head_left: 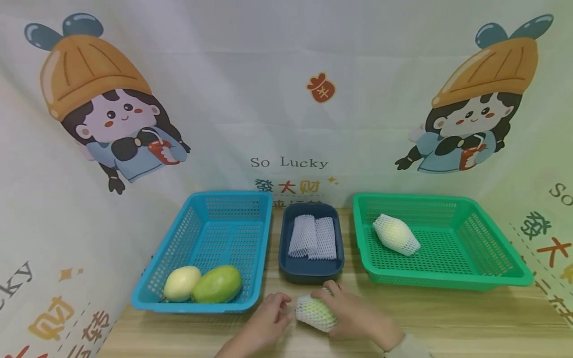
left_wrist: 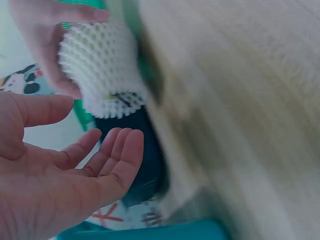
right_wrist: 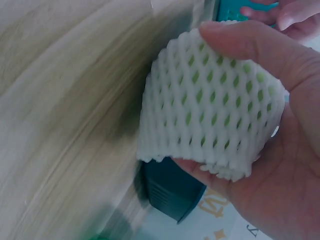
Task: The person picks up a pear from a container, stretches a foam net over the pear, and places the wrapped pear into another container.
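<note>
A pale green fruit in a white foam net sleeve is held by my right hand over the wooden table, in front of the dark blue tray. The right wrist view shows thumb and fingers wrapped round the foam net, green showing through its holes. My left hand is just left of the sleeve's end, palm up in the left wrist view, its fingers loosely bent with nothing in them. At that end the net gapes, and a dark stem shows inside.
The dark blue tray holds flat foam sleeves. On the left, a blue basket contains a yellowish fruit and a green fruit. A sleeved fruit lies in the green basket on the right.
</note>
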`<state>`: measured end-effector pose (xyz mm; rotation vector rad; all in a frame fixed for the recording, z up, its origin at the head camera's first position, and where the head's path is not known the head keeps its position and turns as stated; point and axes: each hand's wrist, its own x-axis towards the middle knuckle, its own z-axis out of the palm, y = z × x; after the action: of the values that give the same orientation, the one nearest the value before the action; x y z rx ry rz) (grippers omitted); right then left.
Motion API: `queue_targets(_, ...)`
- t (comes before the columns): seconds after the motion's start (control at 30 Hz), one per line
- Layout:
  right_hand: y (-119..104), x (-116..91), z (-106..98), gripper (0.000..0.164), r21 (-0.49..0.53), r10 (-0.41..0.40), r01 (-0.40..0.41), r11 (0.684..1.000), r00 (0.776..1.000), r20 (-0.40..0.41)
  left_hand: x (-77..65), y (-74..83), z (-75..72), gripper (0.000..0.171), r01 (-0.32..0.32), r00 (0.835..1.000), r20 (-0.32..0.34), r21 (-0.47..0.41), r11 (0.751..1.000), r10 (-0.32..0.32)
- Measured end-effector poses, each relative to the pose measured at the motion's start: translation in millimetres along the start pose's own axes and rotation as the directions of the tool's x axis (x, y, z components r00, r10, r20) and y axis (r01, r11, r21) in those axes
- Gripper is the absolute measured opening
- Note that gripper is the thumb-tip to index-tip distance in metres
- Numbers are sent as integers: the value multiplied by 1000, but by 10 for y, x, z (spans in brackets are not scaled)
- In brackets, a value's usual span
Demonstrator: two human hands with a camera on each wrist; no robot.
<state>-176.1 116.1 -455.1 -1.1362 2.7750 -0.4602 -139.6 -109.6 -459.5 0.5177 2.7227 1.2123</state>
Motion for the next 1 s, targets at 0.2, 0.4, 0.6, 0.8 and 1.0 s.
queue_targets(0.2, 25, -60, -105, 70, 62, -13, 14, 998, 1000, -28, -97, 173, -178, 17, -68, 993, -87, 100, 993, 77)
queue_targets(0.4, 0, -112, -289, 69, 116, 11, -5, 993, 999, -48, -208, 240, -389, 17, -28, 963, -241, 343, 939, 117)
queue_targets(0.6, 10, -172, -517, 68, 145, 62, -56, 988, 997, -37, -305, 182, -558, 26, 110, 952, -297, 565, 818, 76)
queue_targets(0.8, 63, -200, -758, 70, 151, 75, -64, 986, 995, -65, -330, 114, -598, 22, 131, 954, -293, 591, 796, 61)
queue_targets(1.0, 168, -263, -1013, 71, 148, 106, -90, 985, 989, -101, -334, 90, -601, 21, 138, 953, -297, 591, 795, 56)
